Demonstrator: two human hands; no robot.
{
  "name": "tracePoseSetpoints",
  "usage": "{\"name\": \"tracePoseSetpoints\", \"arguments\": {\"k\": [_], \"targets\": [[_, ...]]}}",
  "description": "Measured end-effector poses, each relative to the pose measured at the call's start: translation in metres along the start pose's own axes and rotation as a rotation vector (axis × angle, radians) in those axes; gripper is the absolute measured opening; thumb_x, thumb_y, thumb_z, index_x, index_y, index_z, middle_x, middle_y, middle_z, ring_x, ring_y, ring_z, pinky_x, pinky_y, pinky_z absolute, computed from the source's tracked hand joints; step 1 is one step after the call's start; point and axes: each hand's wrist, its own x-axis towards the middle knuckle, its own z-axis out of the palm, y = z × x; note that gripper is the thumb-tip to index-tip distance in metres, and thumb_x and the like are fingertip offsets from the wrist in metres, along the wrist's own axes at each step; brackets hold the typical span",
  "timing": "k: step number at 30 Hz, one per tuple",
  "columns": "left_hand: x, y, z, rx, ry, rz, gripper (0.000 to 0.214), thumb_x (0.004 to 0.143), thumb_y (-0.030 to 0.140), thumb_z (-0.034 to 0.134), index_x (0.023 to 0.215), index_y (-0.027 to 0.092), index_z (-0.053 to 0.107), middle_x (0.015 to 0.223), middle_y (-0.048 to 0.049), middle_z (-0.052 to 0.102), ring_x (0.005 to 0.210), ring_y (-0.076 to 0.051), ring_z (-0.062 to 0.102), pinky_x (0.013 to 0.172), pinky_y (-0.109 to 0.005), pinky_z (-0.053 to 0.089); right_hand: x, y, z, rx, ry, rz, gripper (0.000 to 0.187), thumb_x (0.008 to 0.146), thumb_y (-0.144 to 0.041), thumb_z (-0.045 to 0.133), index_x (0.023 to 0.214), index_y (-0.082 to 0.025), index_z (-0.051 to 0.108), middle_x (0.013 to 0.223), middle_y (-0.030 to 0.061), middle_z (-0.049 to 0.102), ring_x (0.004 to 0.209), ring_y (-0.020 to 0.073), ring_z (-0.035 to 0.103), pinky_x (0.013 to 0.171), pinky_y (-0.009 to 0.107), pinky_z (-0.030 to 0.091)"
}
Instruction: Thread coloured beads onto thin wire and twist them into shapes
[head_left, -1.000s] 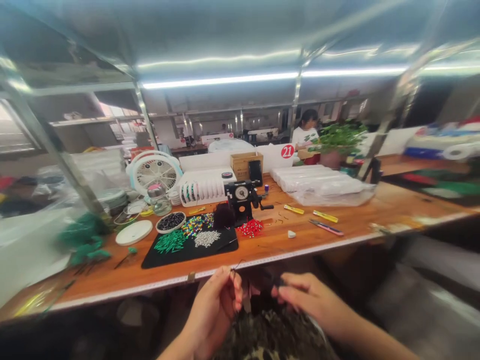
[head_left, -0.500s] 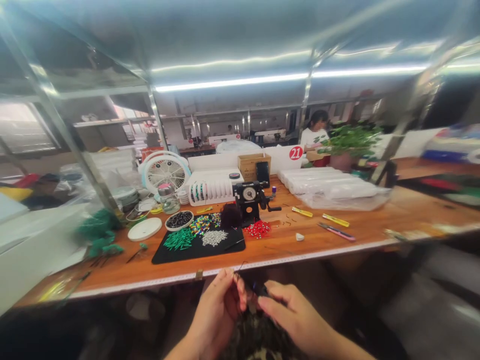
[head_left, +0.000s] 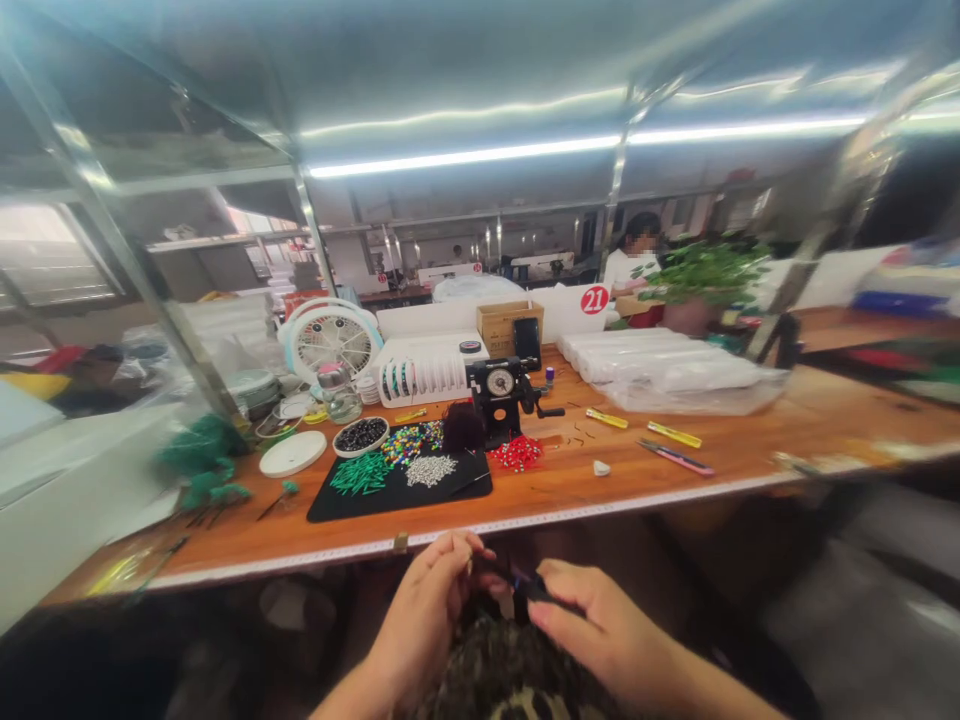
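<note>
My left hand (head_left: 436,592) is closed in front of the table edge, its fingertips pinched together. Whatever lies between them is too small or hidden to make out. Facing it, my right hand (head_left: 589,608) is wrapped round a slim dark hand tool (head_left: 523,582), whose tip points left at the left fingertips. The tool's kind is unclear. Beyond the hands, a black mat (head_left: 405,502) carries green tube-like pieces (head_left: 361,474), silvery beads (head_left: 430,470), multicoloured beads (head_left: 403,447) and a dark fuzzy bundle (head_left: 464,428).
A black hand-crank machine with a dial (head_left: 500,382) stands behind red pieces (head_left: 517,453). Around it are a dish of black beads (head_left: 361,436), a white lid (head_left: 292,454), a fan (head_left: 337,345), yellow cutters (head_left: 675,434), pink-handled snips (head_left: 679,459) and plastic-wrapped rolls (head_left: 667,370). A person (head_left: 634,265) sits behind.
The dark tool now shows more plainly, lying across toward my left fingertips. The thin dark strand above those fingertips no longer shows. Both hands stay in nearly the same place.
</note>
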Motion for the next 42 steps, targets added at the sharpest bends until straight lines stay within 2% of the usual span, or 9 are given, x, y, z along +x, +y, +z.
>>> {"name": "tracePoseSetpoints", "arguments": {"k": [10,20,23,27,30,34,39,42], "targets": [[-0.003,0.006,-0.003,0.017,0.06,-0.074,0.017,0.068,0.025,0.071,0.08,0.013,0.071,0.09,-0.0092,0.068,0.091,-0.02,0.058,0.083,-0.027,0.044,-0.006,-0.004,-0.001,-0.079,-0.04,-0.045,0.035,0.086,-0.038,0.041,0.059,-0.018,0.033,0.067,-0.0001,0.042,0.062,0.0119,0.039,0.058,0.025,0.03],[-0.003,0.004,-0.007,-0.034,0.009,-0.058,0.018,0.068,0.023,0.072,0.083,0.013,0.072,0.093,-0.01,0.069,0.094,-0.021,0.059,0.09,-0.029,0.042,-0.006,0.0,0.0,-0.092,-0.018,-0.092,0.034,0.087,-0.036,0.04,0.059,-0.018,0.034,0.068,-0.0001,0.043,0.062,0.012,0.04,0.058,0.025,0.031],[-0.004,0.005,-0.006,-0.081,-0.048,-0.086,0.02,0.07,0.022,0.07,0.086,0.011,0.071,0.096,-0.0122,0.069,0.099,-0.024,0.059,0.091,-0.031,0.043,-0.006,-0.002,0.0,-0.084,-0.002,-0.09,0.033,0.087,-0.033,0.043,0.059,-0.017,0.039,0.071,0.0005,0.044,0.065,0.0123,0.043,0.061,0.024,0.033],[-0.006,0.009,-0.004,-0.175,-0.085,-0.128,0.018,0.075,0.019,0.064,0.088,0.009,0.071,0.111,-0.0162,0.064,0.114,-0.029,0.052,0.094,-0.035,0.042,-0.004,-0.001,-0.001,-0.051,0.044,-0.098,0.028,0.088,-0.032,0.043,0.07,-0.017,0.057,0.077,0.0023,0.049,0.074,0.015,0.048,0.069,0.025,0.038],[-0.005,0.01,0.0,-0.209,-0.086,-0.181,0.018,0.079,0.015,0.058,0.089,0.007,0.07,0.114,-0.0178,0.063,0.114,-0.029,0.052,0.095,-0.036,0.043,-0.004,0.002,-0.001,-0.065,0.094,-0.109,0.027,0.089,-0.031,0.043,0.077,-0.017,0.063,0.079,0.0033,0.052,0.078,0.0164,0.05,0.073,0.026,0.039],[-0.003,0.01,0.007,-0.227,-0.09,-0.207,0.017,0.08,0.014,0.055,0.087,0.007,0.07,0.108,-0.0174,0.065,0.109,-0.028,0.056,0.095,-0.037,0.044,-0.003,0.001,0.0,-0.063,0.137,-0.137,0.025,0.09,-0.03,0.044,0.082,-0.018,0.065,0.087,0.0052,0.057,0.084,0.0167,0.052,0.077,0.026,0.041],[-0.001,0.005,0.007,-0.188,-0.145,-0.148,0.017,0.078,0.017,0.06,0.09,0.01,0.07,0.106,-0.0143,0.066,0.107,-0.027,0.057,0.094,-0.038,0.045,-0.001,-0.007,0.003,0.0,0.171,-0.128,0.027,0.09,-0.029,0.043,0.079,-0.017,0.064,0.087,0.0048,0.057,0.083,0.0157,0.052,0.077,0.024,0.041],[0.002,-0.001,0.004,-0.145,-0.075,-0.025,0.015,0.073,0.021,0.067,0.084,0.012,0.071,0.099,-0.0109,0.068,0.1,-0.025,0.059,0.089,-0.035,0.048,-0.001,-0.009,0.004,0.049,0.152,-0.084,0.025,0.09,-0.028,0.043,0.076,-0.018,0.062,0.079,0.0022,0.053,0.075,0.0141,0.05,0.071,0.022,0.041]]}}
